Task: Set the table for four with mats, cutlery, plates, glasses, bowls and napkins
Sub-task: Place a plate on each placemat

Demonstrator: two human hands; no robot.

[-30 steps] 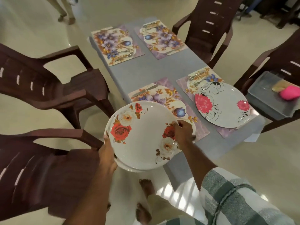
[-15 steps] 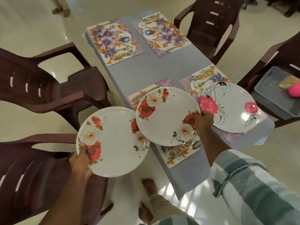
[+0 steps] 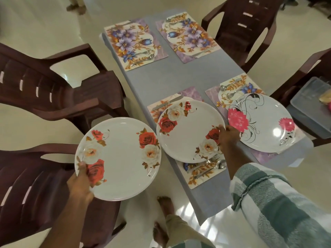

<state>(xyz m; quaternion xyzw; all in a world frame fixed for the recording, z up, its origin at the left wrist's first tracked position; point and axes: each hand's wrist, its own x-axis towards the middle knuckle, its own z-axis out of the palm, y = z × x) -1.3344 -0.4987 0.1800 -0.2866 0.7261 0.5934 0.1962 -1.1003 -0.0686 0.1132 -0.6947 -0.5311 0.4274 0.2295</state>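
The grey table [image 3: 179, 81] runs up the middle of the frame, with dark brown chairs [image 3: 53, 93] at left and right. 4 floral mats lie on it: 2 bare of plates at the top [image 3: 136, 43], 2 lower down. On the lower right mat sits the pink-flower plate [image 3: 265, 126], a fork and spoon [image 3: 227, 90] showing above it. At centre, the rose plate [image 3: 189, 131] lies over the near mat [image 3: 202, 174], cutlery [image 3: 213, 163] peeking out below; the right hand [image 3: 228, 137] pinches its right rim. Lower left, off the table, the left hand [image 3: 80, 183] grips a second rose plate [image 3: 118, 158] by its near edge, thumb on top.
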